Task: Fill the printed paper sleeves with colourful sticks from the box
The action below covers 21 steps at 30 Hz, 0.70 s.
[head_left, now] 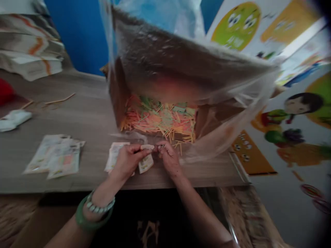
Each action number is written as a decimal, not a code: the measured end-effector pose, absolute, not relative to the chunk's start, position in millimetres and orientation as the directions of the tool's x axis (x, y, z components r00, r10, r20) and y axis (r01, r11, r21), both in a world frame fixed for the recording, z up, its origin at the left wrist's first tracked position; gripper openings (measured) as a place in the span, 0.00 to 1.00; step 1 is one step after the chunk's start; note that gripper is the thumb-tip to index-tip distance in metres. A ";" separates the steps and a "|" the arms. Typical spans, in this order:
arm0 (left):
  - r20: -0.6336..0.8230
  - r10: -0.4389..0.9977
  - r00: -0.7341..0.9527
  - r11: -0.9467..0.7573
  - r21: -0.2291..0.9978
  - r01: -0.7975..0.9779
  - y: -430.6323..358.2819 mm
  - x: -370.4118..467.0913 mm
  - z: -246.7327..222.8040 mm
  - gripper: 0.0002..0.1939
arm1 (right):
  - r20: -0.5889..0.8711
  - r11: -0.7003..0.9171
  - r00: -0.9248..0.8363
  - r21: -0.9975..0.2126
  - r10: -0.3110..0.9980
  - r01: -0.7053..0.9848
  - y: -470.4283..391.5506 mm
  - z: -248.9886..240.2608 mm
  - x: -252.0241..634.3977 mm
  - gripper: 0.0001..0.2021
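One table (90,110): long and brown-gray, going from the far left to the wall (279,206) with cartoon pictures on the right.
Box (119,93): big and brown, on the table, right in front of the two hands.
Plastic (214,148): thin and see-through, hanging over the box and spreading out on its right.
Pile (28,44): white with orange marks, at the back left.
Left hand (126,160): low in front of the box; thumb and pointer finger almost together, pinching a white piece (147,147).
Right hand (169,159): just beside the left one; fingers curled, tips close together by the white piece (I cannot tell if they hold anything).
Left packs (64,162): flat and pale, lying over each other on the table, well apart from the hands.
Near packs (113,156): pale too, partly hidden by the left hand.
Bangle (90,224): green, on the left wrist, beside pale beads (94,208).
Small pack (146,164): between the hands, just below the white piece (I cannot tell if they are joined).
Sticks (155,120): lots, thin, pink, yellow and green, in the box.
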<state>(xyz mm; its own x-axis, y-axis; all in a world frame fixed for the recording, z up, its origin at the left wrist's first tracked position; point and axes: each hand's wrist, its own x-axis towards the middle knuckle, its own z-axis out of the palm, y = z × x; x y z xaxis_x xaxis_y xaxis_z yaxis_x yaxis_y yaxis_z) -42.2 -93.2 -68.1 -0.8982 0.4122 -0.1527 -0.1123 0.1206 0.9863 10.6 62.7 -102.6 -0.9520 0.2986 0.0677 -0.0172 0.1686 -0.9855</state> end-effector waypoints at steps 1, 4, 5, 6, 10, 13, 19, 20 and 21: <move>-0.194 0.411 -0.891 0.074 0.981 -0.179 -93.5 -41.5 -70.1 0.13 | 0.095 0.262 -0.964 -0.965 0.247 -0.028 62.6 -106.9 9.9 0.06; -0.172 0.455 -0.874 0.020 0.983 -0.183 -96.6 -38.2 -77.5 0.14 | 0.146 0.463 -0.980 -0.884 0.137 -0.067 61.1 -116.5 12.0 0.07; -0.128 0.461 -0.878 0.033 0.991 -0.127 -98.1 -37.0 -79.8 0.14 | 0.151 0.486 -0.980 -0.871 0.132 -0.069 61.2 -118.0 13.1 0.07; -0.082 0.463 -0.883 0.059 0.996 -0.061 -99.7 -35.9 -81.8 0.14 | 0.151 0.488 -0.978 -0.871 0.141 -0.064 62.0 -118.4 14.0 0.07; -0.058 0.478 -0.876 0.122 0.993 0.001 -104.9 -31.4 -89.9 0.15 | 0.169 0.369 -0.950 -0.927 0.262 -0.064 68.5 -107.4 15.7 0.07; -0.109 0.453 -0.885 0.136 0.989 -0.053 -106.9 -27.5 -95.0 0.18 | 0.236 0.187 -0.900 -0.966 0.366 -0.177 67.2 -85.5 17.8 0.06; -0.002 0.433 -0.902 0.208 0.973 0.098 -105.9 -21.1 -88.7 0.21 | 0.303 -0.107 -0.869 -0.923 0.392 -0.371 33.9 -38.7 19.5 0.07; 0.000 0.438 -0.899 0.205 0.974 0.100 -105.7 -20.2 -86.2 0.20 | 0.319 -0.107 -0.864 -0.916 0.388 -0.386 27.7 -35.6 18.4 0.07; -0.004 0.444 -0.896 0.197 0.976 0.093 -105.8 -19.5 -83.7 0.19 | 0.335 -0.102 -0.859 -0.910 0.386 -0.401 22.3 -34.5 17.0 0.07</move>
